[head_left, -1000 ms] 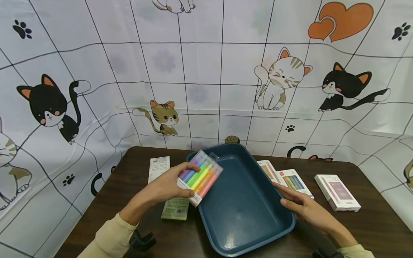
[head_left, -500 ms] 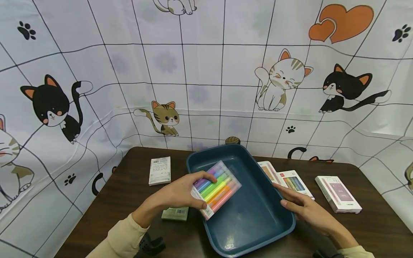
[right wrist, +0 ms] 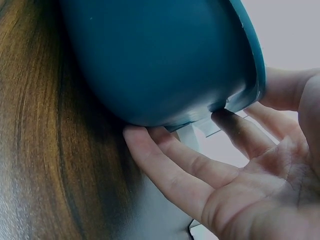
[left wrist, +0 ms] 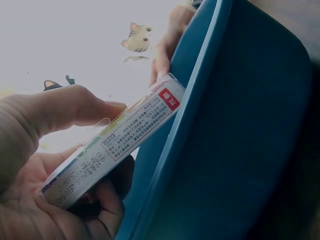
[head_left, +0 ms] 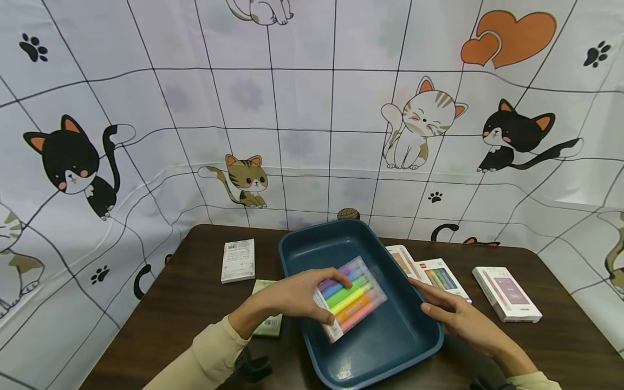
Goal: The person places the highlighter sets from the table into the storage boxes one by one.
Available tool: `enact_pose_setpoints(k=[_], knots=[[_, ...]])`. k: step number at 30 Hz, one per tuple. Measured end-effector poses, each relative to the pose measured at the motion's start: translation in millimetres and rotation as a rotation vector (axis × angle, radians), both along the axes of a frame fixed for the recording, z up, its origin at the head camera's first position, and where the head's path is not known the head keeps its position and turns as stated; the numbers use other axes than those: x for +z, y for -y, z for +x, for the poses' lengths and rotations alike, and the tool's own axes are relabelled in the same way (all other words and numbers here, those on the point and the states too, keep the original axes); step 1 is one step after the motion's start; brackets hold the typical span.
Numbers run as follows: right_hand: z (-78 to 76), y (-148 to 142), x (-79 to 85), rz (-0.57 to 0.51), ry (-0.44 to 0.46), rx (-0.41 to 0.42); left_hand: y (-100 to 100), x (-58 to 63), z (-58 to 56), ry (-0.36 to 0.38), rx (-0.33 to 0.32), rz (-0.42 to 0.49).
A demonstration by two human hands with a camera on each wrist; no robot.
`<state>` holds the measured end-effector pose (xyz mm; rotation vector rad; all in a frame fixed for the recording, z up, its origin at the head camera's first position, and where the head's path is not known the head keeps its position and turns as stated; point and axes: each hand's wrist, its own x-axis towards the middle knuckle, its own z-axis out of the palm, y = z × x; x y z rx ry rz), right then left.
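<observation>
My left hand [head_left: 302,295] pinches a clear pack of highlighters [head_left: 353,299] by its near left end, thumb on one side and fingers on the other. Purple, green, yellow, orange and pink barrels show through the plastic. The pack is tilted over the inside of a dark blue plastic tray [head_left: 370,346]. Seen from the left wrist, a printed white edge of the pack [left wrist: 135,125] overlaps the tray's rim [left wrist: 182,125]. My right hand [head_left: 463,319] rests against the tray's right side. In the right wrist view its fingers [right wrist: 170,175] lie extended along the outer wall.
Right of the tray lie two flat boxes, one showing coloured pencils [head_left: 442,279], and a white box with a mauve panel [head_left: 507,293]. Left of it are a white box [head_left: 238,261] and a green box [head_left: 268,326]. A cat-print sheet [head_left: 312,108] hangs behind the brown table [head_left: 166,319].
My left hand has carried the highlighter pack rightward and lower, from the tray's left rim to over its middle. My right hand has stayed at the tray's side.
</observation>
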<state>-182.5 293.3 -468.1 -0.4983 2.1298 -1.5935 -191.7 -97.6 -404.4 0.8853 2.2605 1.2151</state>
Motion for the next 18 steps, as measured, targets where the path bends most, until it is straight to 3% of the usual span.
enact_pose_setpoints(k=[7, 18], knots=[[-1.5, -0.2, -0.9, 0.008, -0.004, -0.009, -12.3, -5.6, -5.3, 0.021, -0.068, -0.033], [-1.3, -1.0, -0.6, 0.016, -0.008, -0.004, -23.0, -9.5, -1.9, 0.073, -0.108, -0.089]])
